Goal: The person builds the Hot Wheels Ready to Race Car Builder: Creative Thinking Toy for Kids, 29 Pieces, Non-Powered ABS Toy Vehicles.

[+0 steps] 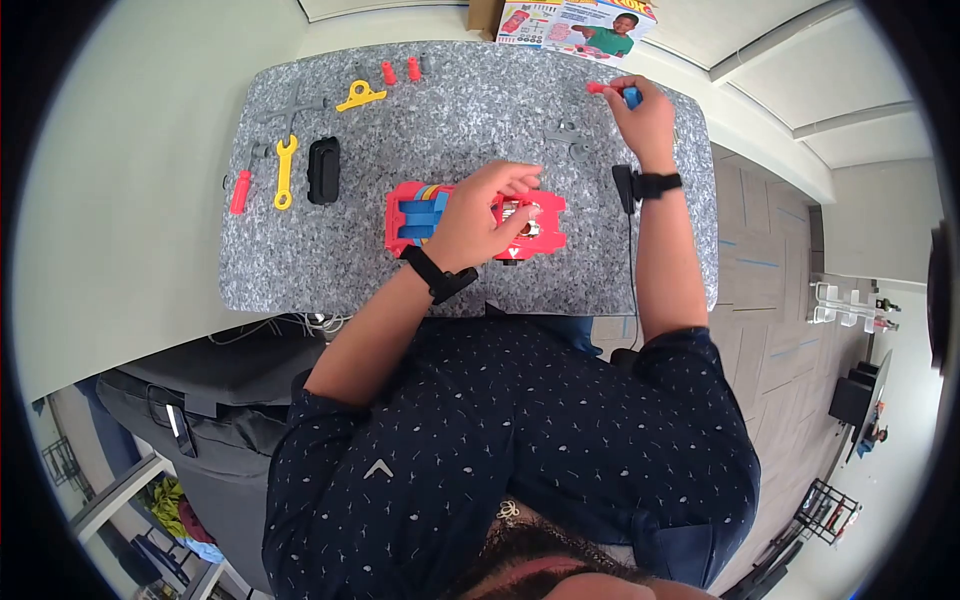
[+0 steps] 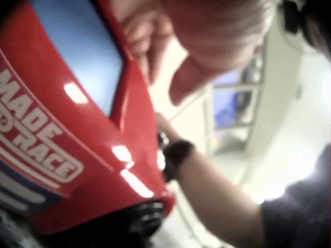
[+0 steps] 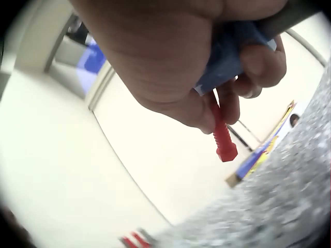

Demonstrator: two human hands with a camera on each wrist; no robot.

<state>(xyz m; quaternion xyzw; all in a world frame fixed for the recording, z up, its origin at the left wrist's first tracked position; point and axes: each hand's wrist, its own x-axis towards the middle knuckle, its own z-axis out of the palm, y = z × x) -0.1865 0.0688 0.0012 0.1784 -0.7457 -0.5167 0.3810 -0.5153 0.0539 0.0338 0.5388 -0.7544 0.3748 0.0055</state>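
A red toy race car (image 1: 552,228) with blue seats lies on the speckled grey table in front of the person. My left hand (image 1: 472,218) is over the car's middle, hiding part of it. In the left wrist view, the fingers and thumb of that hand extend beside the blue window of the car (image 2: 103,150), with a gap between them. At the far right of the table, my right hand (image 1: 645,122) pinches a red toy bolt (image 3: 223,140) by the fingertips, its hex head pointing outward. A blue piece (image 3: 226,57) with a dark shaft is held within the same hand.
On the left lie a yellow wrench (image 1: 285,172), a black tray (image 1: 323,172), a red-handled tool (image 1: 241,192) and a grey cross-shaped tool (image 1: 291,108). Farther back are a yellow piece (image 1: 361,96) and red bolts (image 1: 389,73). Grey parts (image 1: 572,138) lie right of centre; a printed box (image 1: 600,32) stands behind.
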